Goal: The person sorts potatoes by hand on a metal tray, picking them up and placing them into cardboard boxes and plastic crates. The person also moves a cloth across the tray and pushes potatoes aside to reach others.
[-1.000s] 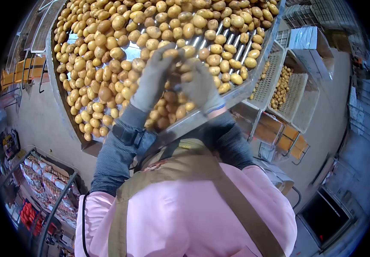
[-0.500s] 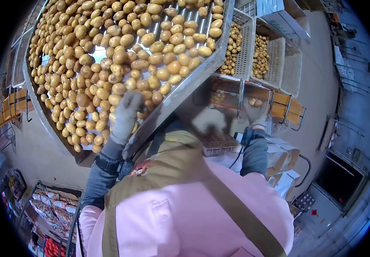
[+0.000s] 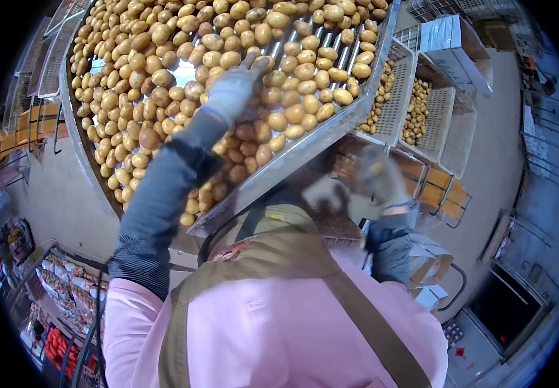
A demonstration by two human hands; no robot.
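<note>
Golden-brown potatoes [image 3: 140, 42] cover a metal-edged sorting table [image 3: 279, 169] in a loose layer. My left hand [image 3: 233, 94], in a pale glove, reaches over the table's middle. Its fingers are stretched forward and touch potatoes near the bare rollers [image 3: 278, 46]. My right hand [image 3: 383, 180], also gloved, is off the table's right edge, close to an orange-brown ledge. Motion smears its fingers; a small yellowish patch shows among them, and I cannot make out whether it is a held potato.
Pale plastic crates [image 3: 429, 119] with potatoes stand right of the table. A white carton [image 3: 451, 48] is behind them. Open cardboard boxes [image 3: 431, 262] lie near my right elbow. A wire cart [image 3: 66, 291] with packed bags and red bags stands at lower left.
My left hand has moved forward and right across the potatoes, from the near edge to the rollers. My right hand has shifted back from the ledge towards the table. The whole view has shifted slightly.
</note>
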